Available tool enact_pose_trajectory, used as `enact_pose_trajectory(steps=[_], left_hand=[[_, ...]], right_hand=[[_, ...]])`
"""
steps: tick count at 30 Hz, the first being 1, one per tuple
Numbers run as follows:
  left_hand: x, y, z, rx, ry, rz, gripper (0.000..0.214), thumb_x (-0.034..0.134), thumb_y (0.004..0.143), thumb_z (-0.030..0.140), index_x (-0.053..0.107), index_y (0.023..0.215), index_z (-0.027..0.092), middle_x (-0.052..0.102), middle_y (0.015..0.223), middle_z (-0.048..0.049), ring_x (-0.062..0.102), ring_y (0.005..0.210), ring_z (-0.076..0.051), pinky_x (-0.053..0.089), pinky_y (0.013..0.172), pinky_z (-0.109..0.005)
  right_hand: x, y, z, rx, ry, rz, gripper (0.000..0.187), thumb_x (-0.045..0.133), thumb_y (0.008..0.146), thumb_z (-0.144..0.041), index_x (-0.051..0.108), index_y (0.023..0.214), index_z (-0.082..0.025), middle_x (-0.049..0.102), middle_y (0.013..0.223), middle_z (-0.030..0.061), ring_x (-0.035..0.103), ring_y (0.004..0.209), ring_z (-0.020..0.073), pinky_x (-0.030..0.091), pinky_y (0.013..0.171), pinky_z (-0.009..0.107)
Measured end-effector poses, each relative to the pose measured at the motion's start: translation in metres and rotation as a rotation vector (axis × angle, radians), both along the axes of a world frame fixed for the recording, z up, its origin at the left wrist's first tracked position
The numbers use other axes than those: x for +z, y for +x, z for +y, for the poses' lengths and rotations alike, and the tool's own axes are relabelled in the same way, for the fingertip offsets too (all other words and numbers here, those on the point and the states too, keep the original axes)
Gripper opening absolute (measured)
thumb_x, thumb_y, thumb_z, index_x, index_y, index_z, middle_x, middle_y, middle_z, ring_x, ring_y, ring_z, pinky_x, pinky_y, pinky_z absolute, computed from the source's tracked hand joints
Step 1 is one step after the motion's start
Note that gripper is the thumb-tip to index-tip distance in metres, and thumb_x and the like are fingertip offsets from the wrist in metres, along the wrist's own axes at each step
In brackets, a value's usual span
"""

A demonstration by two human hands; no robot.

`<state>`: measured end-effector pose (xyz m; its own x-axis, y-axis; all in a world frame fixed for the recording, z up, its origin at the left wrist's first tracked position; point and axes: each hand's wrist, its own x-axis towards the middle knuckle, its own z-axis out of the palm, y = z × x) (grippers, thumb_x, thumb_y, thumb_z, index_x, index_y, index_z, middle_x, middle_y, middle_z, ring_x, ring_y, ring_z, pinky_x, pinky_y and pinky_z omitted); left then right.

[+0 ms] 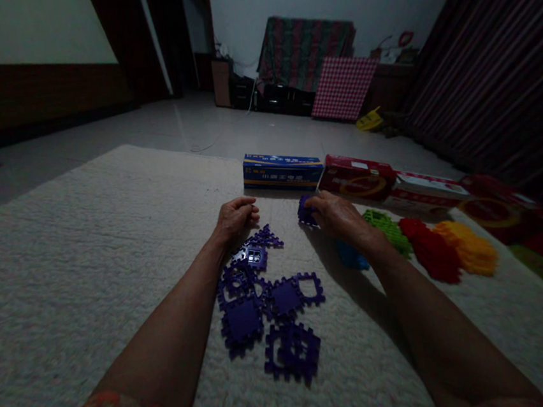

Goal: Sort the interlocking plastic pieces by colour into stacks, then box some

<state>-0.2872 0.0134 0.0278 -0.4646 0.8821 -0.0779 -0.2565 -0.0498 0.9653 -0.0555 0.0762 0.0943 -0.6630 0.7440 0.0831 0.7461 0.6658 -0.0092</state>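
My right hand point(337, 213) grips a purple interlocking tile point(306, 211), held upright over the mat; there may be more than one tile in the stack. To the left, my left hand point(237, 219) is closed, its fingers curled in, and whatever lies inside is hidden. Just below it, several purple tiles with toothed edges lie loosely spread: a triangular one point(266, 236), a window-shaped one point(255, 257), solid squares point(242, 321) and open frames point(311, 288). Nearest me, a few overlapping purple frames point(293, 353) form a separate group.
Beyond my hands stand a blue box point(282, 172) and a red box point(358, 176). Right of my right forearm are piles of green point(389, 230), red point(430, 249) and yellow tiles point(468, 247), with blue tiles point(351, 255) partly behind the arm. A cream mat point(112, 244) covers the floor.
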Motion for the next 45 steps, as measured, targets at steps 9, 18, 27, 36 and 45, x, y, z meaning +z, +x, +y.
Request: enact_pose_trajectory(steps=[9,18,27,36,45], left_hand=[[0.000,-0.001,0.001,0.001,-0.003,0.015,0.019,0.058,0.079,0.001,0.067,0.092,0.011,0.067,0.071,-0.0040,0.061,0.055,-0.010,0.048,0.054,-0.022],[0.003,0.002,-0.001,0.004,0.004,-0.019,0.018,0.060,0.078,0.001,0.066,0.092,0.011,0.066,0.070,-0.0037,0.060,0.054,-0.010,0.048,0.053,-0.022],[0.002,0.001,-0.001,0.006,-0.002,0.003,0.021,0.057,0.078,0.000,0.067,0.093,0.011,0.067,0.071,-0.0040,0.061,0.055,-0.010,0.047,0.053,-0.022],[0.003,0.001,0.000,0.008,-0.003,0.000,0.021,0.054,0.079,-0.002,0.066,0.091,0.010,0.066,0.069,-0.0042,0.060,0.053,-0.009,0.047,0.052,-0.022],[0.005,-0.004,0.001,0.057,0.028,-0.125,0.026,0.049,0.076,-0.001,0.063,0.095,0.011,0.066,0.069,-0.0026,0.061,0.053,-0.010,0.045,0.048,-0.019]], right_hand=[[-0.004,0.000,0.002,-0.007,0.040,-0.009,0.040,0.041,0.098,-0.018,0.067,0.127,-0.025,0.063,0.111,0.0114,0.061,0.097,0.0229,0.044,0.077,0.029],[-0.002,-0.001,0.000,-0.054,0.040,-0.022,0.043,0.043,0.096,-0.017,0.064,0.133,-0.023,0.062,0.117,0.0137,0.063,0.097,0.0255,0.044,0.076,0.030],[-0.006,0.000,0.001,-0.079,0.103,0.008,0.046,0.051,0.090,-0.016,0.059,0.135,-0.023,0.061,0.121,0.0132,0.061,0.095,0.0252,0.047,0.075,0.031],[-0.008,-0.009,-0.007,0.090,0.121,0.175,0.034,0.056,0.090,-0.016,0.063,0.123,-0.018,0.061,0.118,0.0146,0.061,0.105,0.0274,0.050,0.086,0.036],[-0.044,-0.043,-0.037,0.576,-0.181,0.352,0.047,0.059,0.090,-0.018,0.054,0.137,-0.019,0.051,0.147,0.0166,0.048,0.135,0.0272,0.043,0.111,0.048]])
